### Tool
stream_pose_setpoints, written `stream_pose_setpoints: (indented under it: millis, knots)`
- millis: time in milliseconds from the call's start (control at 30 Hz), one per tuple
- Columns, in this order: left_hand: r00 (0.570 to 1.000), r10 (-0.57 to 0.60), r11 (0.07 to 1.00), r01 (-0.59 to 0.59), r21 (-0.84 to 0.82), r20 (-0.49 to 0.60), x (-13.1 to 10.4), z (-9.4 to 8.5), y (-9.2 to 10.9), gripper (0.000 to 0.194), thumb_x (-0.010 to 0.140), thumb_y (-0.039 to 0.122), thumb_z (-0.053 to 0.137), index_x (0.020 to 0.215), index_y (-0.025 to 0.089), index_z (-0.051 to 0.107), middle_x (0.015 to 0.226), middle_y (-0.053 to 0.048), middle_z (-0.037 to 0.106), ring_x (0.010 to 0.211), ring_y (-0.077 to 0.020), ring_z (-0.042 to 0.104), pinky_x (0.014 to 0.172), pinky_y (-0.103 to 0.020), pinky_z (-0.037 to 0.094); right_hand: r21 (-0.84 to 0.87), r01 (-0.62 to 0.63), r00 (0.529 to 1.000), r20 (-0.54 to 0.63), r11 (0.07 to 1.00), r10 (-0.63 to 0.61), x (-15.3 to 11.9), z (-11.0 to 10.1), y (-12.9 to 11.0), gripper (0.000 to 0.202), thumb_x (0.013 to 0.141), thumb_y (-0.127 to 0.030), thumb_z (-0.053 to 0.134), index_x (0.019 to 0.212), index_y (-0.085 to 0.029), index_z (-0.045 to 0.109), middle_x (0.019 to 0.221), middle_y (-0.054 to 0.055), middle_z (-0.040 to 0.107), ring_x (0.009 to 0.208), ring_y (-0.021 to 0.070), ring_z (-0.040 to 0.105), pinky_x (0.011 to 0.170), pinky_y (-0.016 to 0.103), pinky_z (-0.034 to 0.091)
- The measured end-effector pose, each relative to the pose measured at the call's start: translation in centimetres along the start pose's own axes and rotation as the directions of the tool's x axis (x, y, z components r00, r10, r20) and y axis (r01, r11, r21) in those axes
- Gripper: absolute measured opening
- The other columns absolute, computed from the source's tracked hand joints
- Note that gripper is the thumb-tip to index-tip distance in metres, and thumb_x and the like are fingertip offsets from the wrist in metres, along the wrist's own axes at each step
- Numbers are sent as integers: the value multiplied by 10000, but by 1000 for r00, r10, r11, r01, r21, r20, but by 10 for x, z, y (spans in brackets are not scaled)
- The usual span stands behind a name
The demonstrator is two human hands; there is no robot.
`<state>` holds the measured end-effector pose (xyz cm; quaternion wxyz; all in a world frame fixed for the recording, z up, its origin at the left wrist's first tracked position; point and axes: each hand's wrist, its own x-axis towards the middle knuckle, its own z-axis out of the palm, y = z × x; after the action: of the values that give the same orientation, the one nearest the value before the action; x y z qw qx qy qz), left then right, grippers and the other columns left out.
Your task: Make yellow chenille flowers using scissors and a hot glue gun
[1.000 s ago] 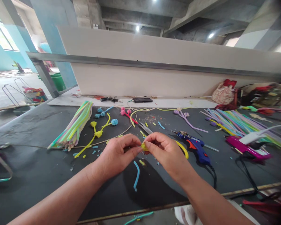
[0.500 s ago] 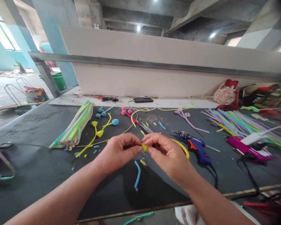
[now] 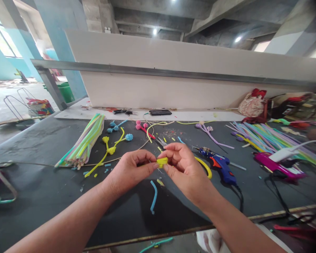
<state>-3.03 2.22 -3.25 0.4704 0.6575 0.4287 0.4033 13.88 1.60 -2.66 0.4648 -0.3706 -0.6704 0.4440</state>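
Note:
Between my two hands, over the middle of the table, is a small bundle of folded yellow pipe cleaner (image 3: 162, 162). My left hand (image 3: 134, 165) pinches its left end with thumb and forefinger. On the other side, the thumb and fingers of my right hand (image 3: 183, 168) hold the right end, the forefinger arched above it. A curved yellow stem (image 3: 205, 167) comes out beyond my right hand; whether it joins the bundle is hidden. Just past the fingertips lie red-handled scissors (image 3: 158, 140). Nearer me rests a short blue pipe cleaner piece (image 3: 154, 196).
A blue glue gun (image 3: 221, 165) lies right of my hands, a magenta tool (image 3: 276, 165) farther right. Pipe cleaner bundles lie left (image 3: 84, 140) and right (image 3: 274, 137). Yellow (image 3: 111, 150), blue and purple sprigs surround scraps. A phone (image 3: 160, 112) sits behind, before a white panel (image 3: 158, 91).
My right forefinger has lifted and the fingers have opened slightly, so more of the yellow bundle shows. My left hand has barely moved.

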Motion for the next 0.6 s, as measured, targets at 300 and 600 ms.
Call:
stream_pose_setpoints:
  millis: [300,600]
  knots:
    - [999,-10,995,5,-99,-47,5,-2,-2,226,735,353,635,753,136,575,586,46,495,505,-53,399,482,-176,308,-39,-37,999,-14,999,36,4,-11,1,303,791,-231,599,1081,-244,512,1075,52,605,923,148,603,806,300,489]
    - [1000,12,997,-14,-73,-19,2,-3,-3,205,751,328,637,770,129,591,658,22,556,577,-65,471,531,-180,364,-140,-35,998,-58,990,27,3,-3,-5,180,737,-244,648,907,-200,610,737,4,640,663,128,600,619,253,512]
